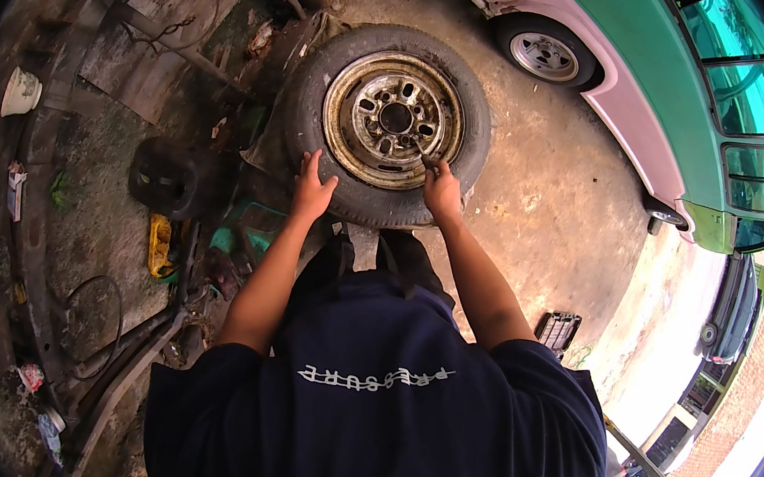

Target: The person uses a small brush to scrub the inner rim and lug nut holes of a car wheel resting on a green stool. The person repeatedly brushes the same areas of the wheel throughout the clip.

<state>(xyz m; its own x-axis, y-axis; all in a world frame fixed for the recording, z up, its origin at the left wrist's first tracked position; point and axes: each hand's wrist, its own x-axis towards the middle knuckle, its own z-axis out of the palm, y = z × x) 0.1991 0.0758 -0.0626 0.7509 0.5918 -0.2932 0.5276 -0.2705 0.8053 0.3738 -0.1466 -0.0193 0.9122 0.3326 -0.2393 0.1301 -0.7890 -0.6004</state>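
A wheel [394, 119] lies in front of me, its black tire [314, 89] around a worn, rust-stained steel rim [344, 154]. My left hand [314, 191] rests on the near left part of the tire's sidewall, its fingers apart and nothing in them. On the near right, my right hand [443, 193] is closed on a short, thin, dark tool [427, 159]. The tool's tip points at the rim's inner face; its exact kind is hard to make out. The rim has a round center hole and several smaller holes about it.
A green and pink van [623, 106] with a silver-rimmed wheel [544, 57] stands at the far right. Metal parts and scrap crowd the left, with a yellow object [161, 246] and a white pot [22, 93]. A black slotted piece [559, 331] lies on the concrete floor [546, 201].
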